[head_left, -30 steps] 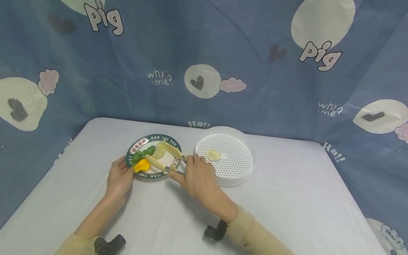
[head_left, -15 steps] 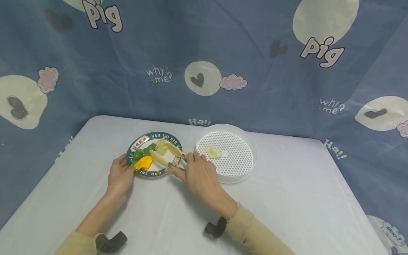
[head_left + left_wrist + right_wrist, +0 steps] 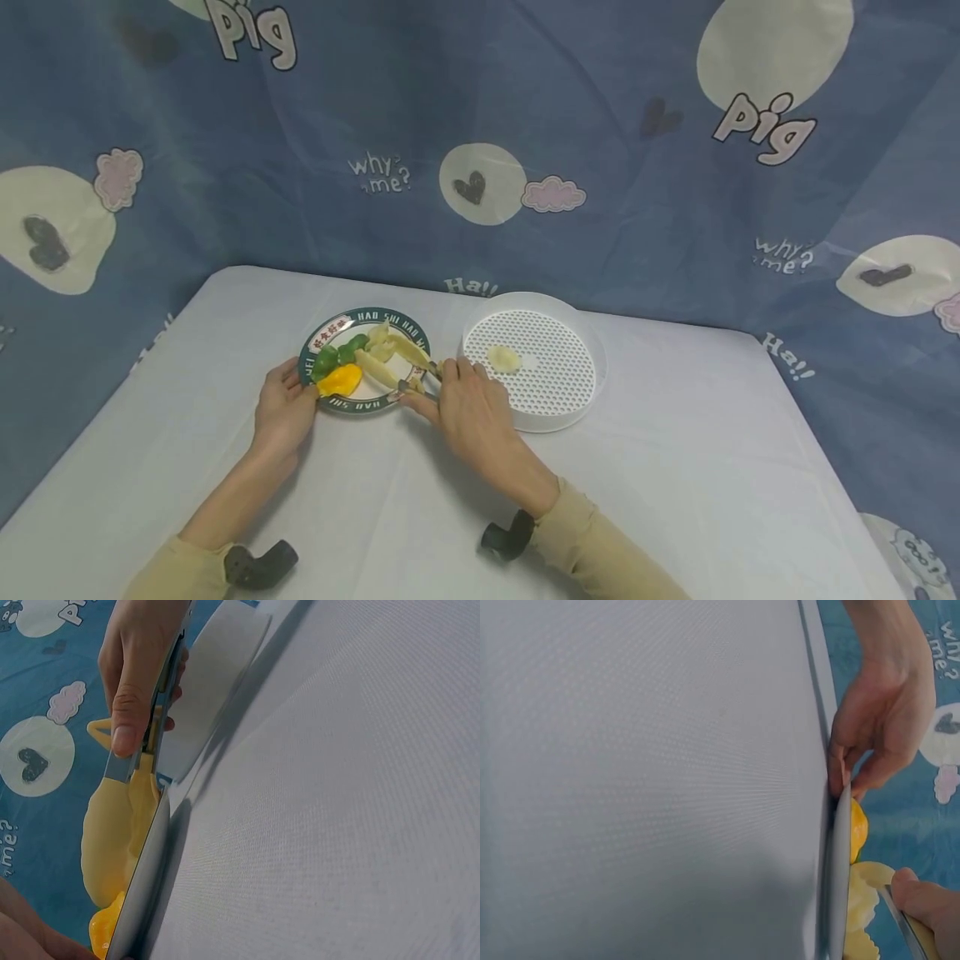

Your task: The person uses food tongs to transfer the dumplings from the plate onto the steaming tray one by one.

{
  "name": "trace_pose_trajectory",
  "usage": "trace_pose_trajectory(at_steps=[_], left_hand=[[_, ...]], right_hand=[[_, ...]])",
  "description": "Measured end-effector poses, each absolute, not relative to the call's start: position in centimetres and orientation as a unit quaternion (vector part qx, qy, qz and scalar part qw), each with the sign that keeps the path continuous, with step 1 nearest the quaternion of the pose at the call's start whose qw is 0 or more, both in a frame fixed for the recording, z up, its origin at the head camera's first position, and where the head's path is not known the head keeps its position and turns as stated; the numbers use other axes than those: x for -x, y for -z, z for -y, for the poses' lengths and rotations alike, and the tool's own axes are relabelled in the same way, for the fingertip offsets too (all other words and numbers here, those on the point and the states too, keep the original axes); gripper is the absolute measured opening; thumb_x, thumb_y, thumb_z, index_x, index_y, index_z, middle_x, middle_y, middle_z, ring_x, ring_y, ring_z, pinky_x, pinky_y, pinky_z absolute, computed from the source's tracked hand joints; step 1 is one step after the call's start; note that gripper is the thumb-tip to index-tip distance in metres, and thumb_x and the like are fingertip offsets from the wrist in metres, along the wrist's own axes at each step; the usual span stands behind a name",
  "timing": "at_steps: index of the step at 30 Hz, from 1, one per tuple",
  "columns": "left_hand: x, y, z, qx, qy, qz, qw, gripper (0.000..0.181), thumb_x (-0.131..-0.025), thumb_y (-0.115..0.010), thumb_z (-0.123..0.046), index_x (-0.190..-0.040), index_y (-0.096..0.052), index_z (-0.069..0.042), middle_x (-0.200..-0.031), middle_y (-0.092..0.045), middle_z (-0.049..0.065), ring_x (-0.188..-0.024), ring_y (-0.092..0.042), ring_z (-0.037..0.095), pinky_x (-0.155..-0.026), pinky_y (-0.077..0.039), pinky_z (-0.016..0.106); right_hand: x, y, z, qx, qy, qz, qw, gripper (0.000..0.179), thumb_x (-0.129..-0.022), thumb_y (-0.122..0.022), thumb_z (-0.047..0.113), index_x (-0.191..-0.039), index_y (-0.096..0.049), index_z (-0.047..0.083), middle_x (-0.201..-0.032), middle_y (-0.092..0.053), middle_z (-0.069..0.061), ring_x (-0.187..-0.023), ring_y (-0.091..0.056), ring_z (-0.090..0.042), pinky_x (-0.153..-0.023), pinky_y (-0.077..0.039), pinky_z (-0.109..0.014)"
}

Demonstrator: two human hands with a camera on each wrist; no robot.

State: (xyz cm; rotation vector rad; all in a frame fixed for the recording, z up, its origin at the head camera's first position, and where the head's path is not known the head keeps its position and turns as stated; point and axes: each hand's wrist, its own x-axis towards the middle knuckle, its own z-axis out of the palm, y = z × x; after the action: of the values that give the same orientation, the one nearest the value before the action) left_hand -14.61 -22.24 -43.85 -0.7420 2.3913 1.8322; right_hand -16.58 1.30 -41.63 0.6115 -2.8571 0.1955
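Note:
My left hand (image 3: 285, 417) pinches the left rim of a round white plate (image 3: 360, 407) with a dark green lettered border. In the right wrist view its thumb and fingers lie on either side of the plate's edge. My right hand (image 3: 476, 417) holds tongs (image 3: 375, 368) with metal arms and pale yellow tips. The tips stand apart over the plate, around or beside a pale yellow piece (image 3: 379, 333); whether they touch it I cannot tell. A bright yellow piece (image 3: 341, 381) and green pieces (image 3: 326, 362) lie at the plate's left side.
Right of the plate stands a round white tray (image 3: 555, 367) with a perforated base and raised rim. One pale yellow piece (image 3: 503, 359) lies in it. A white cloth covers the table (image 3: 675, 467); a blue printed curtain (image 3: 600, 125) hangs behind.
The tongs have shifted slightly to the right over the plate, and their tips sit a little closer together. The left hand keeps its hold on the plate's rim.

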Motion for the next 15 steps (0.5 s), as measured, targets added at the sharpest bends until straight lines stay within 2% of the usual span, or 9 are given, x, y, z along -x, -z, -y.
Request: trace_pose_trajectory(at_steps=[5, 12, 15], left_hand=[[14.6, 43.8, 22.2, 0.241, -0.589, -0.771, 0.019, 0.072, -0.111, -0.038, -0.004, -0.172, 0.001, 0.000, -0.177, -0.017, 0.031, -0.164, -0.030, 0.047, -0.134, -0.037, 0.055], [14.7, 43.7, 22.3, 0.243, -0.586, -0.773, 0.019, 0.072, -0.111, -0.038, -0.005, -0.172, 0.000, 0.000, -0.177, -0.018, 0.032, -0.163, -0.031, 0.047, -0.134, -0.038, 0.054], [14.7, 43.8, 22.3, 0.241, -0.585, -0.774, 0.019, 0.072, -0.112, -0.039, -0.006, -0.172, 0.000, 0.000, -0.176, -0.020, 0.032, -0.162, -0.032, 0.048, -0.134, -0.038, 0.054]], right_hand=[[16.3, 41.1, -1.6, -0.202, -0.088, 0.972, 0.074, 0.067, -0.096, -0.062, 0.075, -0.102, -0.064, 0.008, -0.082, -0.051, 0.000, -0.069, -0.046, -0.016, -0.047, -0.034, -0.025], [15.7, 40.3, -2.6, -0.200, -0.090, 0.973, 0.072, 0.068, -0.097, -0.059, 0.075, -0.111, -0.066, 0.008, -0.089, -0.061, -0.003, -0.072, -0.051, -0.018, -0.049, -0.039, -0.026], [15.4, 40.0, -3.3, -0.196, -0.093, 0.973, 0.074, 0.067, -0.097, -0.060, 0.075, -0.109, -0.066, 0.009, -0.090, -0.063, -0.003, -0.072, -0.053, -0.017, -0.049, -0.040, -0.028]])
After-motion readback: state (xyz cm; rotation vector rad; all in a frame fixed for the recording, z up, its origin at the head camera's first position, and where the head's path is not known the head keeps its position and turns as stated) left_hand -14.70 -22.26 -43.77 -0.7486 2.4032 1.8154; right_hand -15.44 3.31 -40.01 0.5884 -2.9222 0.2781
